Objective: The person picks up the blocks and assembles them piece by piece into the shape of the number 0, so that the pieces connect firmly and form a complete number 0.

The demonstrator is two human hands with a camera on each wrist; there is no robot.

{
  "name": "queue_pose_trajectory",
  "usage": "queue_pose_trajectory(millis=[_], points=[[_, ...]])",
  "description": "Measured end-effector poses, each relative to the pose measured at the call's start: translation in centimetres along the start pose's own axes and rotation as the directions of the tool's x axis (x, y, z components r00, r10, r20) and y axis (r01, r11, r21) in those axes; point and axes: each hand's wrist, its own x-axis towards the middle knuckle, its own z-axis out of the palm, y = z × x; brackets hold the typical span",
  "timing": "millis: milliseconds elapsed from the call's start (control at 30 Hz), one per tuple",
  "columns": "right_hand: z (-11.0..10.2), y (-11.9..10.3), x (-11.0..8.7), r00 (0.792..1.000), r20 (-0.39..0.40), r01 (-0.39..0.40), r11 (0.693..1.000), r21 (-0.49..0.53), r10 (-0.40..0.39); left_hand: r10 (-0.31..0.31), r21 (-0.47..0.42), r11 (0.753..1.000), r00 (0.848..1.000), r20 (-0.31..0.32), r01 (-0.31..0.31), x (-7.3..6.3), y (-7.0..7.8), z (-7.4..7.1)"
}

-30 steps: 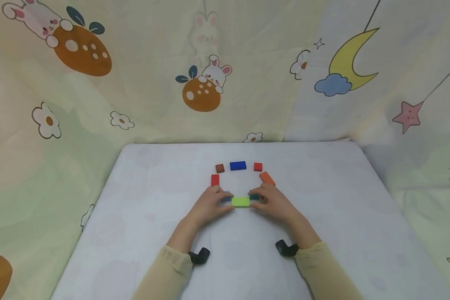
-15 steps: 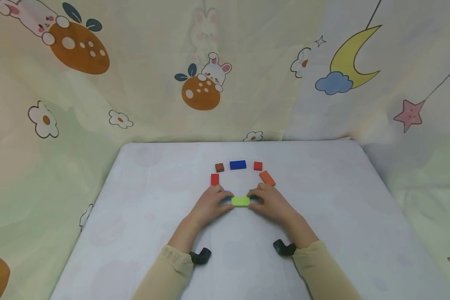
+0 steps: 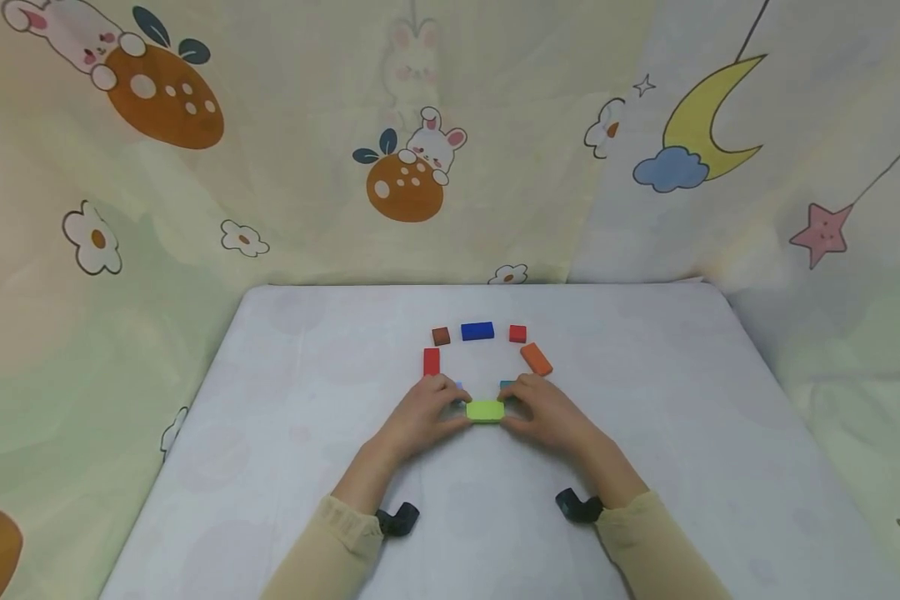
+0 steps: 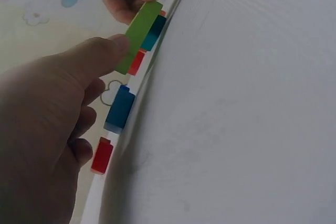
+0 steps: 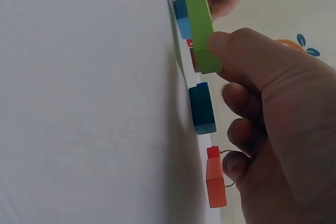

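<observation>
One lime-green rectangular block (image 3: 485,412), apparently wooden, pinched between thumb and fingers at each end: left hand (image 3: 423,415) on left end, right hand (image 3: 555,412) on right. Compared with half second earlier: block slightly closer to near edge of white-covered table (image 3: 720,417), perhaps lifted. Dark teal rectangular block (image 5: 202,109), blue rectangular block (image 4: 121,111) lie beyond, towards far edge. Judgement: positioning unsettled.

Your left hand (image 3: 423,410) and right hand (image 3: 544,408) face each other, fingers (image 3: 450,388) pinching, both forearms (image 3: 367,479) slanting inward from the near side.
</observation>
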Motion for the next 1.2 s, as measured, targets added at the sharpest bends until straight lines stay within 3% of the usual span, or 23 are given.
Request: queue_pose_trajectory(millis=[333, 767, 1000, 1200], points=[[0.5, 0.3, -1.2, 0.999, 0.040, -0.002, 0.998, 0.058, 0.000, -0.016, -0.038, 0.999, 0.994, 0.106, 0.020, -0.9, 0.8, 0.0], [0.2, 0.6, -1.1, 0.999, 0.042, -0.003, 0.995, 0.102, -0.002, 0.019, -0.052, 0.999, 0.996, 0.082, -0.015, -0.7, 0.3, 0.4], [-0.5, 1.6, -0.3, 0.987, -0.076, -0.128, 0.984, 0.125, 0.138, 0.014, -0.065, 0.998, 0.997, 0.078, -0.009, -0.8, 0.1, 0.7], [-0.6, 2.5, 0.7, 0.988, -0.035, -0.149, 0.984, 0.095, 0.153, 0.000, -0.075, 0.997, 0.996, 0.088, 0.007, -0.8, -0.1, 0.9]])
